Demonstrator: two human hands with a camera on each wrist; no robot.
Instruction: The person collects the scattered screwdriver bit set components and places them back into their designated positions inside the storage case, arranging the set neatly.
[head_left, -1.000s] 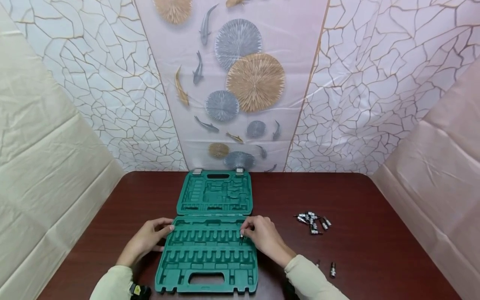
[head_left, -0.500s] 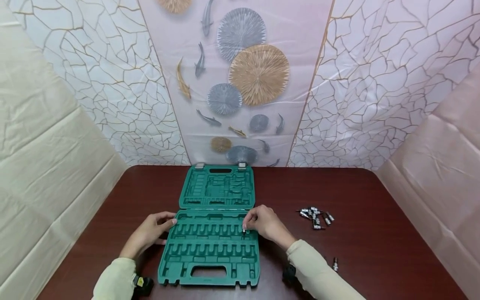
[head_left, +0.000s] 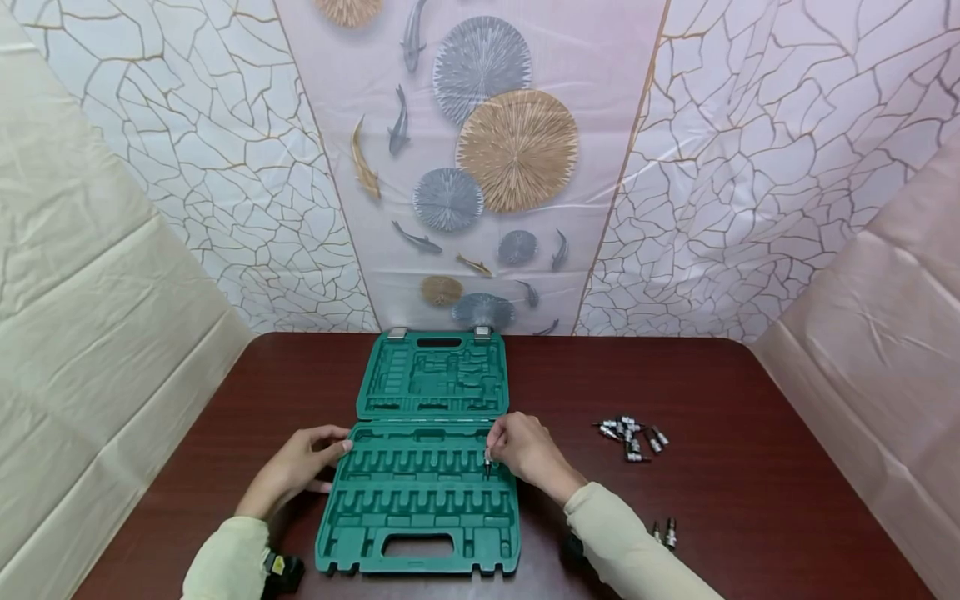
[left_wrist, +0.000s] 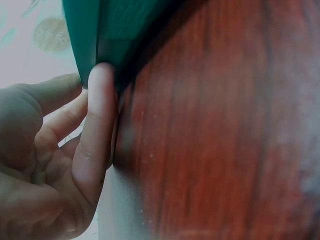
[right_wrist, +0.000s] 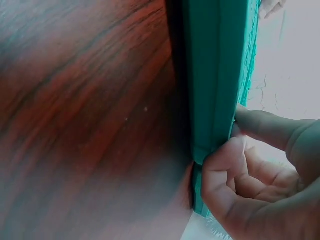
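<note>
A green plastic tool case [head_left: 420,546] lies unfolded on the table, its lid [head_left: 433,375] toward the wall. My right hand [head_left: 528,446] is over the right end of the case's upper row of slots. Its thumb and fingertips pinch a small silver-and-black bit socket [head_left: 487,467], dark tip toward me; whether it sits down in a slot I cannot tell. In the right wrist view the fingers hide the socket. My left hand [head_left: 300,462] holds the case's left edge, thumb on the rim; one finger [left_wrist: 101,90] presses the side wall in the left wrist view.
A loose pile of bit sockets [head_left: 630,435] lies on the table [head_left: 735,467] to the right. Two more sockets [head_left: 670,532] lie beside my right sleeve. A patterned cloth wall [head_left: 480,250] stands behind the table, with beige cloth at both sides.
The head view has tilted a little. My right hand has shifted slightly with the socket, which stays near the same slot. Both sockets beside the sleeve now show. The left hand keeps its place.
</note>
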